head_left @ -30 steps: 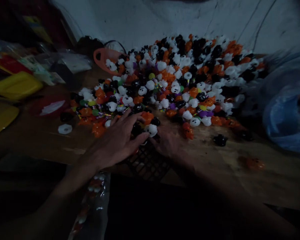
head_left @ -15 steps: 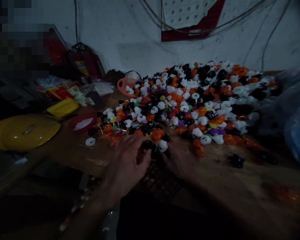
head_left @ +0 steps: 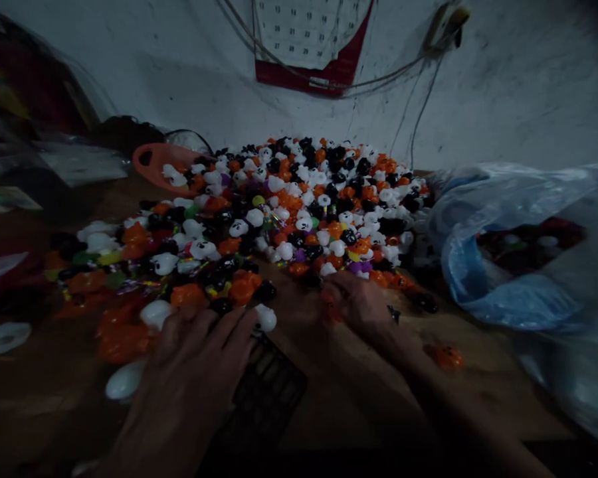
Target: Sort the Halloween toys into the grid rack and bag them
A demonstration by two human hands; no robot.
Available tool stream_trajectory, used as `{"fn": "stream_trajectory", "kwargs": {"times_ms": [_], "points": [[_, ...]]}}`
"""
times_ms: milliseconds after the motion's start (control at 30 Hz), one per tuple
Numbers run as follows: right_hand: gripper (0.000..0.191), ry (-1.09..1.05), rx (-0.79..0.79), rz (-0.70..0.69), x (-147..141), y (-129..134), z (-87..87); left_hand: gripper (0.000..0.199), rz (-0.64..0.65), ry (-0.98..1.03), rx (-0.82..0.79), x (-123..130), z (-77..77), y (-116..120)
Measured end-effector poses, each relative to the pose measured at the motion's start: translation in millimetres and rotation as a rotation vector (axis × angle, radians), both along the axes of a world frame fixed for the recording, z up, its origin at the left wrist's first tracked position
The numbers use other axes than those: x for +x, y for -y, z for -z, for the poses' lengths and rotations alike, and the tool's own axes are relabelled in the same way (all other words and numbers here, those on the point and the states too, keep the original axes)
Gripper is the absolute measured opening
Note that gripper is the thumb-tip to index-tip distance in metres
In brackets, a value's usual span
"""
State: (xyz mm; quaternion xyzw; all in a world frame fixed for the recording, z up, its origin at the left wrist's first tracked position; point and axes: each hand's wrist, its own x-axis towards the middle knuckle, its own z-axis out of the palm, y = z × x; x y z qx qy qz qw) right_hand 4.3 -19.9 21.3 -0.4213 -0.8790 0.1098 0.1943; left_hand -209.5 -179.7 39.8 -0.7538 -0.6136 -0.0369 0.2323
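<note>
A large heap of small white, orange and black figures (head_left: 303,206) covers the back of the wooden table (head_left: 323,358). My left hand (head_left: 194,358) lies with fingers spread at the heap's near edge, beside a white figure (head_left: 265,318). Under and right of it is a black grid tray (head_left: 274,378). At the right front of the heap my right hand (head_left: 356,299) has its fingers bent down by an orange figure (head_left: 331,309); its fingertips are partly hidden, so its hold is unclear.
On the right stands a clear and blue plastic bag (head_left: 518,299) with items inside. An orange basket (head_left: 154,166) lies at the back left. A loose orange figure (head_left: 447,357) sits right of my right forearm. Cables and a calendar (head_left: 303,40) hang on the wall.
The view has swung right, bringing the bag further in. My hands have moved apart; my left hand has spread over the near figures, and my right hand is now at the heap's right front.
</note>
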Motion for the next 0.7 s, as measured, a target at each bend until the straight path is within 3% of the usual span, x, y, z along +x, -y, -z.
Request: {"fn": "stream_trajectory", "kwargs": {"times_ms": [133, 267, 367, 533, 700], "points": [[0.027, 0.112, 0.134, 0.1, 10, -29, -23.2, 0.044, -0.129, 0.001, -0.02, 17, -5.9, -1], [0.026, 0.251, 0.113, 0.018, -10, -39, -30.9, 0.046, -0.204, -0.018, 0.012, 30, -4.2, -5], [0.022, 0.328, 0.094, 0.003, -23, -47, -31.8, 0.039, -0.18, 0.025, 0.045, 30, -0.5, -4], [0.021, 0.404, 0.138, -0.015, -25, -54, -19.8, 0.027, -0.191, 0.09, 0.078, 29, 1.3, -6], [0.03, 0.466, 0.217, -0.092, -24, -30, 10.1, 0.02, -0.23, 0.157, 0.112, 33, -0.4, -13]]}}
